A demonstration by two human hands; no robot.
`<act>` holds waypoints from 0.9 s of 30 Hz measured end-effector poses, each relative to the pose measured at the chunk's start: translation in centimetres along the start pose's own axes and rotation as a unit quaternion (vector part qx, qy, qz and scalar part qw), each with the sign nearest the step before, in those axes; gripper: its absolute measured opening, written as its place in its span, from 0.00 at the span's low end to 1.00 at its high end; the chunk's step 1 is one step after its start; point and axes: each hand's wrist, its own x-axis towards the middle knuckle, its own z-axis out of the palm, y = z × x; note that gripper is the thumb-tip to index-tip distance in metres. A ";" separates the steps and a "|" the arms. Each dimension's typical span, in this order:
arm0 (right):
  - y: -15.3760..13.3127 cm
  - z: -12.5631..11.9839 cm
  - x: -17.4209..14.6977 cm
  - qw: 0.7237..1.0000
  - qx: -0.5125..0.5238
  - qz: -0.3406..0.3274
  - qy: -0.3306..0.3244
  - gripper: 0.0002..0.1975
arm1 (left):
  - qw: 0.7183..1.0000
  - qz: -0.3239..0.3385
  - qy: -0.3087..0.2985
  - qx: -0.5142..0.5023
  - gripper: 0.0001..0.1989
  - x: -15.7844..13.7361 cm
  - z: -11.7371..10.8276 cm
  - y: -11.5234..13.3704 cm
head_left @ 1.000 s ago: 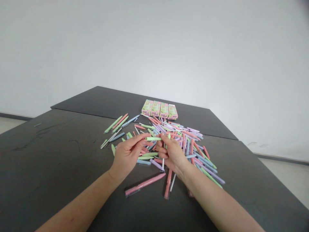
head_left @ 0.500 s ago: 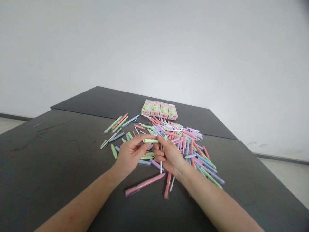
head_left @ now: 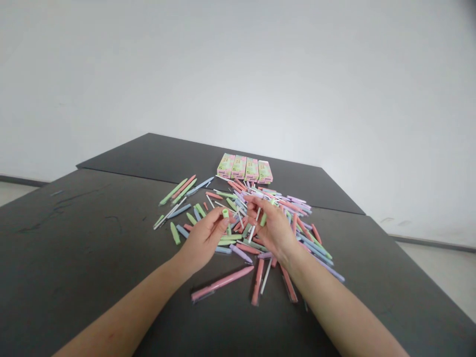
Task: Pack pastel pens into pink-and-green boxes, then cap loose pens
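My left hand (head_left: pixel 203 240) pinches a light green hollow pen barrel (head_left: pixel 226 216) between thumb and fingers, its open end turned up toward me. A short way to the right, my right hand (head_left: pixel 277 230) curls loosely around a white pen refill (head_left: pixel 253 231) and a second green pen part (head_left: pixel 263 219); its fingers partly hide both. Under and around the hands lies a heap of pen parts in green, pink, blue and purple. A pink pen (head_left: pixel 222 283) with a clear clip lies nearest to me.
Several pink and green pen boxes (head_left: pixel 238 167) stand in a row behind the heap on the dark table (head_left: pixel 92 238). To the left lie a few green and pink pens (head_left: pixel 178 191) and white refills (head_left: pixel 170 213). A white wall rises beyond the table.
My hands have moved apart, the right one shifting right with its fingers loosened. The green barrel in my left hand has turned from lying sideways to standing nearly upright.
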 end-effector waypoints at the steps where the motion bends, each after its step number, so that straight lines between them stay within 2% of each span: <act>1: -0.3 0.1 -0.1 1.000 0.001 -0.010 0.002 0.08 | 1.000 0.004 -0.011 0.006 0.13 0.0 0.1 0.0; 8: -1.1 0.0 -0.2 0.993 -0.019 -0.113 0.020 0.12 | 0.996 0.002 -0.082 0.016 0.12 -0.2 0.4 0.4; 14: -0.9 0.2 -0.4 0.981 -0.065 -0.182 0.004 0.13 | 0.996 0.028 -0.075 0.035 0.13 -0.1 0.3 -0.5; 20: -0.5 -0.1 0.0 0.980 -0.077 -0.184 -0.001 0.15 | 0.996 0.032 -0.080 0.027 0.13 0.0 0.0 -0.6; 23: -0.1 -0.3 0.1 0.983 -0.080 -0.163 -0.011 0.15 | 0.996 0.036 -0.077 0.019 0.13 0.0 -0.1 -0.3; 27: 0.9 -0.8 0.1 0.982 -0.132 -0.122 -0.057 0.15 | 0.997 0.041 -0.068 0.010 0.13 0.1 0.0 -0.2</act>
